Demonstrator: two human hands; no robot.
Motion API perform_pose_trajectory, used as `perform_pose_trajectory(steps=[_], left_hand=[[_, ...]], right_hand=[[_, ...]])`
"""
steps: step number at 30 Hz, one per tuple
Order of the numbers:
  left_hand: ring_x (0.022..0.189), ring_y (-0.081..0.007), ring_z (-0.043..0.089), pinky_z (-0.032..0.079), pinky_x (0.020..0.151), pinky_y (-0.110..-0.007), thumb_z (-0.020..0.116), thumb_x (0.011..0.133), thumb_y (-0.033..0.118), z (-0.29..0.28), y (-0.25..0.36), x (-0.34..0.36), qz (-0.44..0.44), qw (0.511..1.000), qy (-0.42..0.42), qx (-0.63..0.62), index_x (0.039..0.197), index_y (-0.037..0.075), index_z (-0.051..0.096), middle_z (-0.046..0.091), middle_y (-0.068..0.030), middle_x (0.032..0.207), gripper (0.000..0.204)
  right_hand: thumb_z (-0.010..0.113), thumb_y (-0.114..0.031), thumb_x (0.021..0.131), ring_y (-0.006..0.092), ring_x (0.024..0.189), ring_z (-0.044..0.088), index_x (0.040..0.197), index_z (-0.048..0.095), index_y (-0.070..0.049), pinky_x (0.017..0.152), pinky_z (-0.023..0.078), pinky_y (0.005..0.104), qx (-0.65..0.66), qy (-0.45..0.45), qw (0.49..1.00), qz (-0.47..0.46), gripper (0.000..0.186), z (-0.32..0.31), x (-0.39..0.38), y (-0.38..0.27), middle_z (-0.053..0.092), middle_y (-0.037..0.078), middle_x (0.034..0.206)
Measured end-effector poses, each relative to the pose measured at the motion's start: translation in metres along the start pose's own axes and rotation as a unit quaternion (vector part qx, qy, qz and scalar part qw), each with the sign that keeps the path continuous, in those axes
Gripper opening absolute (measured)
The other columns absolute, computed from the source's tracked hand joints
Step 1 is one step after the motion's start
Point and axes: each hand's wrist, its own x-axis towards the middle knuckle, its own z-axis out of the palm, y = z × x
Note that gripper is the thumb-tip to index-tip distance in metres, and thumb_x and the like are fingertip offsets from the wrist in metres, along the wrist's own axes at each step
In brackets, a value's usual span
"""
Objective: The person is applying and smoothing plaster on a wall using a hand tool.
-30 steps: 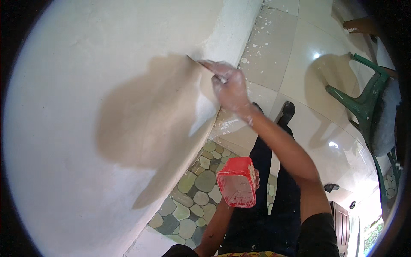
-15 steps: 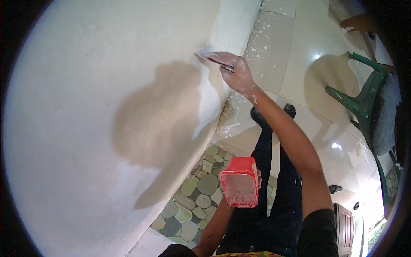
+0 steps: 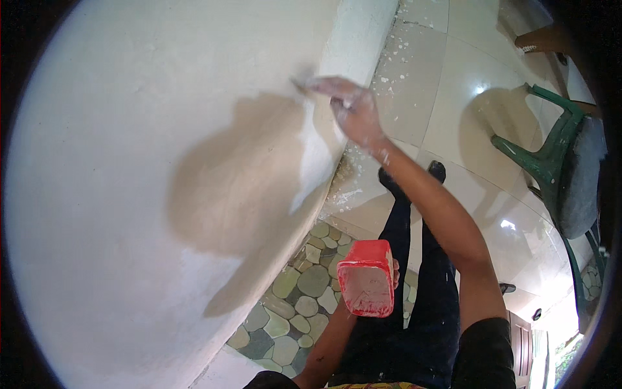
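My right hand point(image 3: 353, 110) is closed on a thin scraper point(image 3: 299, 85), whose blade is at the white plastered wall point(image 3: 129, 142) near its corner; white smears cover my fingers and wrist, and motion blurs the blade. Low in front of my body, my left hand point(image 3: 395, 275) grips a red plastic container point(image 3: 366, 285), tilted with its opening toward me and pale residue coating its inside. Most of that hand is hidden behind the container.
A green plastic chair point(image 3: 544, 159) stands at the right on glossy beige tiles point(image 3: 473, 58) spattered white near the wall. Pebble-patterned flooring point(image 3: 288, 327) borders the wall's base. A brown object point(image 3: 541, 40) at top right is indistinct. A doorway point(image 3: 538, 350) shows at lower right.
Compared with a second ago, my right hand and the scraper are a little higher and further right along the wall. The red container has shifted slightly right.
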Motion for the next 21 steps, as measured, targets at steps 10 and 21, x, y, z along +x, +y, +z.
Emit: perform_pose_trajectory(steps=[10,21], left_hand=[[0.112,-0.0385,0.062,0.054,0.096,-0.048,0.066,0.088,0.052,0.007,-0.001,-0.008,0.014,1.0,0.005,-0.017,0.138,0.002,0.05,0.058,-0.0216,0.128,0.073],[0.111,-0.0371,0.063,0.054,0.095,-0.048,0.065,0.087,0.055,0.009,0.016,0.004,-0.003,0.998,-0.07,0.004,0.136,-0.003,0.049,0.06,-0.0214,0.124,0.077]], right_hand=[[0.055,-0.005,0.093,0.0278,0.12,0.062,0.125,0.068,-0.007,0.106,0.045,0.0392,0.039,0.11,0.99,-0.08,0.034,-0.033,0.088,-0.015,0.067,0.015,0.127],[0.049,0.017,0.084,0.0265,0.115,0.067,0.116,0.072,-0.004,0.101,0.05,0.0343,0.019,-0.029,0.998,-0.043,0.045,0.02,-0.025,-0.04,0.073,0.014,0.116]])
